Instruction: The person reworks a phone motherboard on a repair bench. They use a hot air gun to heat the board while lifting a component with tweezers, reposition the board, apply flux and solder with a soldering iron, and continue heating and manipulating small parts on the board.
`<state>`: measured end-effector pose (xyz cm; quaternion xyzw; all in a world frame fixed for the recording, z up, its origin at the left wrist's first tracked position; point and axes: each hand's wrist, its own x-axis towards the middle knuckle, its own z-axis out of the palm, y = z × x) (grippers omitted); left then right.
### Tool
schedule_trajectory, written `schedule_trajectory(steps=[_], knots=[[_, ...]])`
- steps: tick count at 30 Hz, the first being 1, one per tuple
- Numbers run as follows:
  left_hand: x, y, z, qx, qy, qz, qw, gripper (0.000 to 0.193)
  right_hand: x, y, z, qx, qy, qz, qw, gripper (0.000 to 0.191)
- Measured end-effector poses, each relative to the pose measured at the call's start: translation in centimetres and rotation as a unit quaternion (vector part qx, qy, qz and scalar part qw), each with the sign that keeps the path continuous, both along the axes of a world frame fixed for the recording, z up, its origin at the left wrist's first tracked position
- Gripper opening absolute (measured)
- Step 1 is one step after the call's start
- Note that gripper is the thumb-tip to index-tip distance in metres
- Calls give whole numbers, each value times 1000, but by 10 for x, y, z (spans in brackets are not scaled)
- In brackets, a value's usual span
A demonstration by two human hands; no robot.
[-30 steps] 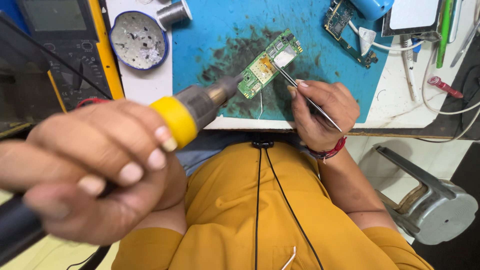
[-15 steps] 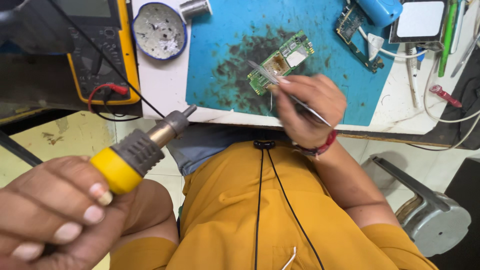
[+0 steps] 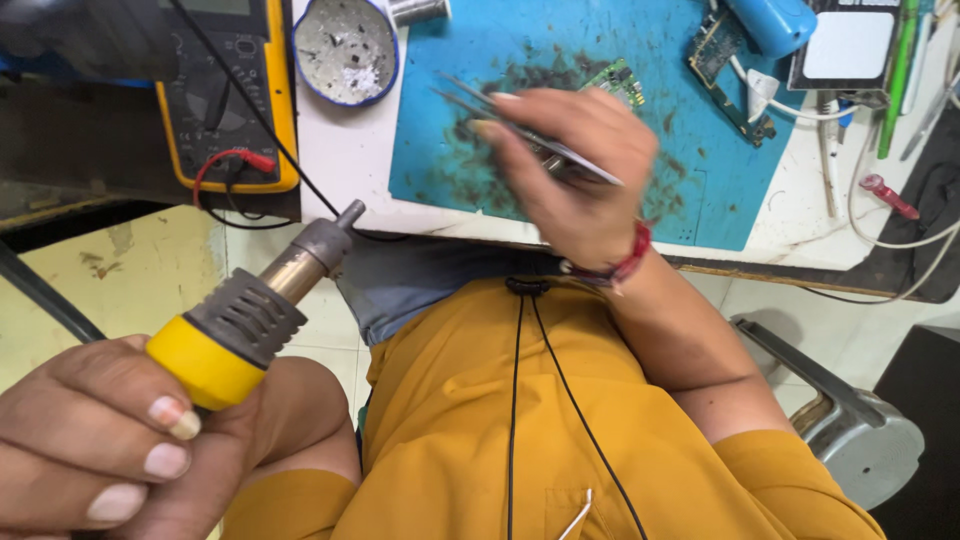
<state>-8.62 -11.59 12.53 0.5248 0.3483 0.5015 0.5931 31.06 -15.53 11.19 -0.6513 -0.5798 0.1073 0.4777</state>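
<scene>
The left fingers are wrapping the iron, well short of the surface, its nozzle pointing up and right toward the edge. Beyond that nozzle, the meter is lying on the surface, with the dish just right of it. The right fingers are pinching the tweezers over the mat, tips pointing left. A board is lying on the mat just behind these fingers. A second board is lying further right, near the mat's far corner. Cables are trailing right of the mat. A stool is standing below the surface, right of the right forearm.
</scene>
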Motion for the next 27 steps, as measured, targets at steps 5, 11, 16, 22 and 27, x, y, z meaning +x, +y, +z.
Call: schedule_trajectory(steps=[5,11,16,22,27], knots=[[110,20,18,146,-220,62,962,30,21,-47,-10,22,64,-116,991,19],[151,16,29,74,-176,27,981,32,28,-78,-32,2,47,-173,984,17],[161,21,32,75,-171,-5,982,30,27,-81,-33,-9,-22,-166,986,18],[169,20,33,74,-167,-10,983,28,27,-77,-31,-14,-51,-154,987,19],[164,20,28,70,-176,1,982,28,28,-76,-31,-11,-52,-150,987,19]])
